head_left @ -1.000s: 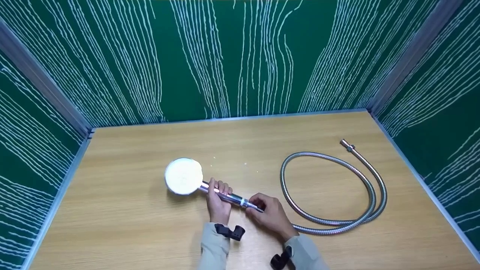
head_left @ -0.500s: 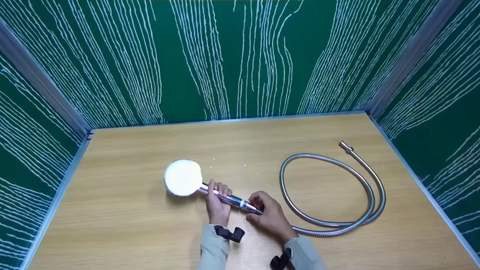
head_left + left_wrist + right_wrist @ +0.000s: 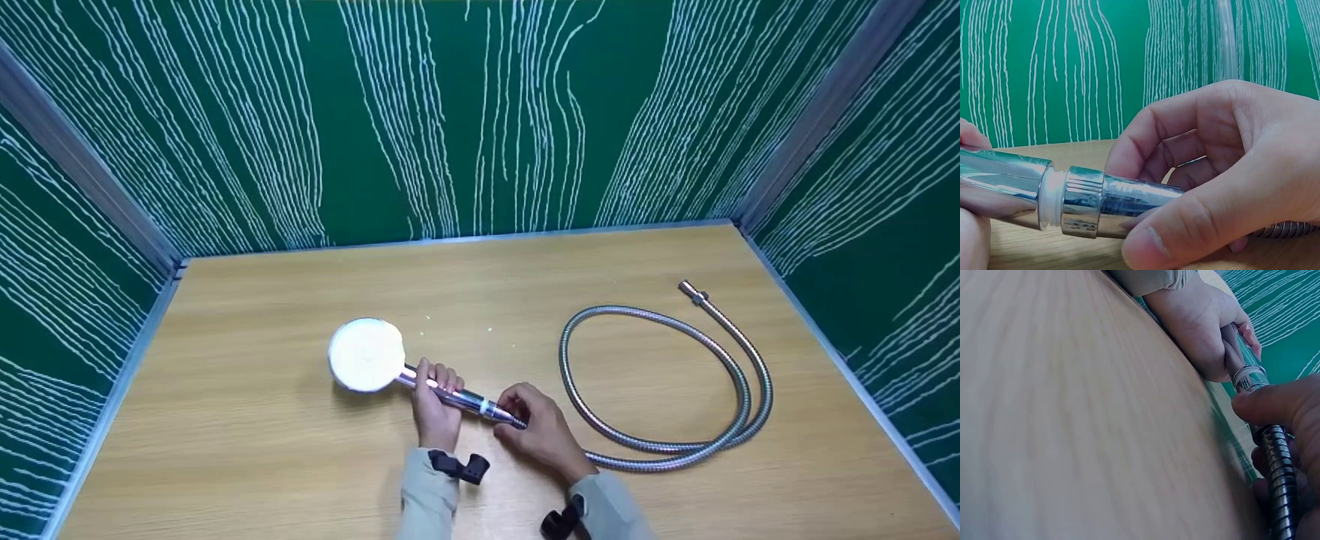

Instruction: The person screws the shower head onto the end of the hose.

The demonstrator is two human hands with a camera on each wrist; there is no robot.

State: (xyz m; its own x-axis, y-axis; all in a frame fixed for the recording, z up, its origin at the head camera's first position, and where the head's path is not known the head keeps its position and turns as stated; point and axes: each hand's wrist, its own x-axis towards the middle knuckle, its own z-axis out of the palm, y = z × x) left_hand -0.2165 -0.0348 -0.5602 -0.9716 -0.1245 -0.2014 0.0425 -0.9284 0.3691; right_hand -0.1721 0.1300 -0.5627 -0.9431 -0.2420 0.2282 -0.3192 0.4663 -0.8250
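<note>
Shower head (image 3: 367, 355) at left-centre of the table (image 3: 262, 442), round face up; its handle (image 3: 471, 401) slants right and near. Left hand (image 3: 438, 409) grips the handle, fingers wrapped round. Right hand (image 3: 541, 431) pinches the tapered connector (image 3: 1129, 197) at the hose (image 3: 652, 465) end, thumb on one side, fingers on the other. White threads (image 3: 1051, 199) show between handle and connector. Rest of hose loops on the right; far fitting (image 3: 687, 287) lies at the far right.

Handling: handle looks rigid and smooth, likely slippery if wet; probably light to moderate weight, with the round end the bulkier part, so it may want to roll. Mid-handle is a good hold. Connector looks hard; best pinched at the ribbed collar (image 3: 1082, 201), since the smooth taper could slip. Hose bends but is probably springy, and may twist the joint. Threads look like plastic, so likely easy to cross-thread if tilted.

Hard to see: spray face washed out by glare, no holes readable. Right hand hides the hose stretch just behind the connector in the head view. Left hand mostly cut off in the left wrist view. Thread engagement: can't tell how deep. White specks (image 3: 490, 329) beyond the hands too small to identify.
</note>
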